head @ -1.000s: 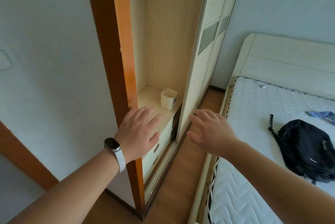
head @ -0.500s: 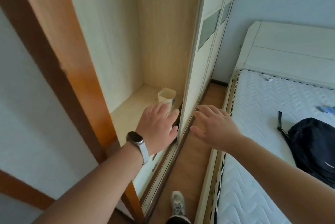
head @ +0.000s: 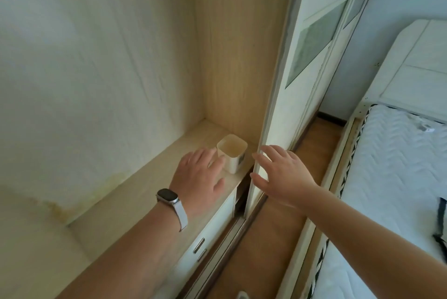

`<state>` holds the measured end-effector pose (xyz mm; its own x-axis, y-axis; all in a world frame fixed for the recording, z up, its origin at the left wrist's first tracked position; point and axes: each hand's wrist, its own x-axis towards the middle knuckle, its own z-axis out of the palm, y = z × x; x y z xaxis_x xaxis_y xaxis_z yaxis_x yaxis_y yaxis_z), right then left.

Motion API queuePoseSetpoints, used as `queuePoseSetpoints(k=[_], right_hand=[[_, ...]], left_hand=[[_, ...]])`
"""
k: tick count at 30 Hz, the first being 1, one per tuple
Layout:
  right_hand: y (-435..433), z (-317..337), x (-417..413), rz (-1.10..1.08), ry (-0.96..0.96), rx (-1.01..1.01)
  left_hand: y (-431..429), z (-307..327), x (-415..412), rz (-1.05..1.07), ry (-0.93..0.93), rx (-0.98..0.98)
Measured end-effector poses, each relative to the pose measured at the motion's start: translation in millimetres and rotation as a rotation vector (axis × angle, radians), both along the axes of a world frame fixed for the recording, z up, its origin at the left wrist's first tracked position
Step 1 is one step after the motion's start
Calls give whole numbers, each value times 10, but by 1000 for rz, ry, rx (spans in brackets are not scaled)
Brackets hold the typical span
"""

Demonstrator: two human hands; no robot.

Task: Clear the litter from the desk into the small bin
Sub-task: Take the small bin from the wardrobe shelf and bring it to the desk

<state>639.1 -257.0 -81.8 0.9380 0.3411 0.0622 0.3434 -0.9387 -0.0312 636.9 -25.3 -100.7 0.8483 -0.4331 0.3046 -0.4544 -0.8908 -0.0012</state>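
- small bin [head: 233, 161]: cream, square, open-topped; seen upright on the wardrobe shelf [head: 150, 192], just past the left hand's fingertips and just left of the right hand's fingertips.
- A small label patch is seen on the bin wall facing the right hand.
- The bin is set near the shelf's front edge, close to the wooden side panel [head: 232, 57] beyond both hands.
- left hand [head: 199, 177]: held palm down over the shelf, fingers straight and slightly spread, nothing held. The fingertips are seen at the bin's near wall; whether it is touched cannot be told.
- watch [head: 168, 196]: dark face, pale strap, worn on the left wrist.
- right hand [head: 284, 175]: held flat, fingers spread wide, nothing gripped. It is seen in front of the edge of the sliding door [head: 290, 86]; whether the door is touched cannot be told.
- drawer fronts [head: 208, 240]: white, with metal handles, seen below the left wrist, under the shelf.
- floor [head: 261, 245]: brown wood, seen under the right forearm.
- mattress [head: 391, 177]: white, quilted, to the right of the right arm.
- headboard [head: 416, 61]: white, beyond the mattress, well apart from both hands.
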Motion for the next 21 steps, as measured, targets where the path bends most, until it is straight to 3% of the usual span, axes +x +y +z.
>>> queuePoseSetpoints(k=[8,21], right_hand=[[-264,-143,832,90,40,22],[-87,-537,1431,12,144,142]], left_hand=[[-83,-125,810,141,110,51],[73,-488,1746,80,213,15]])
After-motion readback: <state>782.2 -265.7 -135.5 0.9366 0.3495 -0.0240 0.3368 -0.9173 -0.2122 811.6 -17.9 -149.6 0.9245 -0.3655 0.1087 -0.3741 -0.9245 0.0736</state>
